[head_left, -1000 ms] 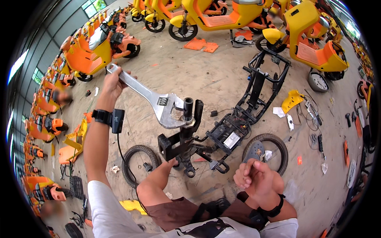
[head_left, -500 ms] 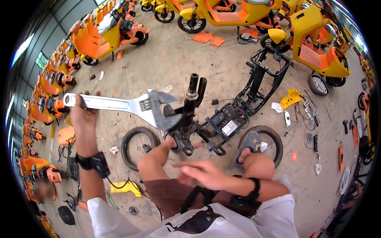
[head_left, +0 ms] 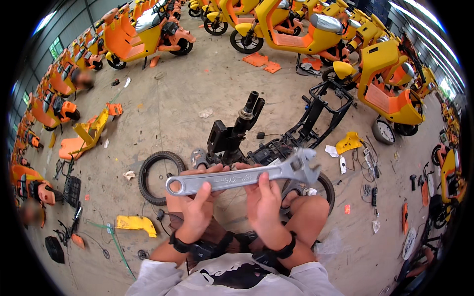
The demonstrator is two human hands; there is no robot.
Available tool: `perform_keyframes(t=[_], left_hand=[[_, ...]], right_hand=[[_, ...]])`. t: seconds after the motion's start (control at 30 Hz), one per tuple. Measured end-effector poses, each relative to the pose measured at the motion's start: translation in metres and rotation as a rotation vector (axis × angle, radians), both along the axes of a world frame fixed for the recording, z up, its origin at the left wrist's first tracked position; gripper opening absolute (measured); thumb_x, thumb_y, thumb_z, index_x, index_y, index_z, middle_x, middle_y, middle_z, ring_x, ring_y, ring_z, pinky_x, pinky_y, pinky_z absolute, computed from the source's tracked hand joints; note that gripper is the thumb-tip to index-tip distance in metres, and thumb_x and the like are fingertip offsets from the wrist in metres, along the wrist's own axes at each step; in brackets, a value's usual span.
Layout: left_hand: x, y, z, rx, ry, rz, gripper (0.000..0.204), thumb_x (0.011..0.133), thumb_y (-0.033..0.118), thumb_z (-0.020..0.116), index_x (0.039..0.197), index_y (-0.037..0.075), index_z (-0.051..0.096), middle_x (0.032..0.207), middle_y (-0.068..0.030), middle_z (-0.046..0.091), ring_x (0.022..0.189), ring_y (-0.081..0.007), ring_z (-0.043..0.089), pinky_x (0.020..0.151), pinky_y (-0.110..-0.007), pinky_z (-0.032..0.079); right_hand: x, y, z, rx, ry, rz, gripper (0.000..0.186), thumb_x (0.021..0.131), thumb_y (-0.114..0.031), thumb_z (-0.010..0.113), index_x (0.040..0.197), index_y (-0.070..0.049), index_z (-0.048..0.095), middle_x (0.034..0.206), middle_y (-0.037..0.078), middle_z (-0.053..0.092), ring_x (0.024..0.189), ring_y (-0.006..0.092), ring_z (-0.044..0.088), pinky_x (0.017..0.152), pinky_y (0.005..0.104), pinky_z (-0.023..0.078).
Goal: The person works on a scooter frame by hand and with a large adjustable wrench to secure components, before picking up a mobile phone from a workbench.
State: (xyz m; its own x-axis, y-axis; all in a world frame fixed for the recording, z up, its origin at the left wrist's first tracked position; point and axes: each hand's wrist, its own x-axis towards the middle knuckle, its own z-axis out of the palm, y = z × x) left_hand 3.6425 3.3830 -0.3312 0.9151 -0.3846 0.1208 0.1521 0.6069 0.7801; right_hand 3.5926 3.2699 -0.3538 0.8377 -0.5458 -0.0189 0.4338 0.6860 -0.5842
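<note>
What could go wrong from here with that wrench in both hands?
The adjustable wrench, held by the left hand and right hand, could slip onto the bare right knee. Its head might knock the black steering column if swung forward. The tyre lying by the left clog could trip the person on standing.

dusty brown floor [head_left: 173, 106], black tire [head_left: 143, 180] lying flat, yellow panel [head_left: 134, 223], orange plastic pieces [head_left: 255, 59], crumpled scrap [head_left: 129, 175]

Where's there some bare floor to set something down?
Bare floor shows between the orange panels and the black frame. It's crowded right of the frame, around the yellow panel and white paper.
</note>
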Motion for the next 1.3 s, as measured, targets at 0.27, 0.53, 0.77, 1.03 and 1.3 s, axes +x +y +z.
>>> perform_keyframes(t=[0.27, 0.53, 0.77, 1.03, 1.3], left_hand=[[0.001, 0.062, -0.050, -0.091, 0.413, -1.260, 0.082, 0.087, 0.043, 0.057, 0.144, 0.001, 0.014, 0.120, -0.0299, 0.049, 0.106, -0.0415, 0.056, 0.094, -0.054, 0.042], [-0.069, -0.009, -0.083, 0.504, -0.011, -0.816, 0.015, 0.097, 0.013, 0.043, 0.106, 0.003, 0.038, 0.078, -0.0067, 0.053, 0.067, -0.0185, 0.063, 0.058, -0.031, 0.051], [-0.005, -0.019, -0.030, 0.763, -0.281, -0.754, 0.025, 0.091, 0.019, 0.058, 0.080, -0.002, 0.067, 0.067, -0.0072, 0.063, 0.061, -0.0130, 0.061, 0.060, -0.025, 0.048], [0.158, -0.059, -0.067, 0.540, -0.546, 0.322, 0.054, 0.081, 0.028, 0.070, 0.121, -0.002, 0.049, 0.121, -0.0163, 0.053, 0.113, -0.0254, 0.051, 0.099, -0.037, 0.037], [0.159, -0.062, -0.083, 0.607, -0.488, 0.224, 0.046, 0.075, 0.021, 0.077, 0.111, -0.002, 0.058, 0.092, -0.0081, 0.066, 0.083, -0.0119, 0.060, 0.078, -0.026, 0.048]], right_hand=[[-0.014, -0.082, -0.015, -0.273, 0.053, 0.649, 0.030, 0.097, -0.022, 0.046, 0.115, 0.001, 0.049, 0.108, 0.021, 0.061, 0.108, 0.0332, 0.058, 0.093, 0.0423, 0.046], [0.001, -0.051, -0.008, -0.212, 0.507, 0.456, 0.029, 0.085, -0.009, 0.059, 0.109, -0.001, 0.045, 0.077, 0.008, 0.055, 0.068, 0.0207, 0.060, 0.062, 0.0355, 0.053], [-0.002, -0.093, -0.004, -1.056, 0.701, 0.114, 0.051, 0.082, -0.012, 0.063, 0.127, 0.002, 0.044, 0.073, 0.007, 0.059, 0.059, 0.0118, 0.054, 0.054, 0.0272, 0.044], [0.012, -0.103, 0.015, -1.191, 0.939, 0.174, 0.052, 0.086, -0.028, 0.060, 0.127, 0.001, 0.046, 0.071, 0.009, 0.060, 0.054, 0.0156, 0.057, 0.052, 0.0311, 0.046], [0.022, -0.092, 0.017, -1.087, 0.924, 0.283, 0.048, 0.092, -0.028, 0.054, 0.132, -0.004, 0.043, 0.059, 0.003, 0.052, 0.046, 0.0113, 0.051, 0.041, 0.0271, 0.042]])
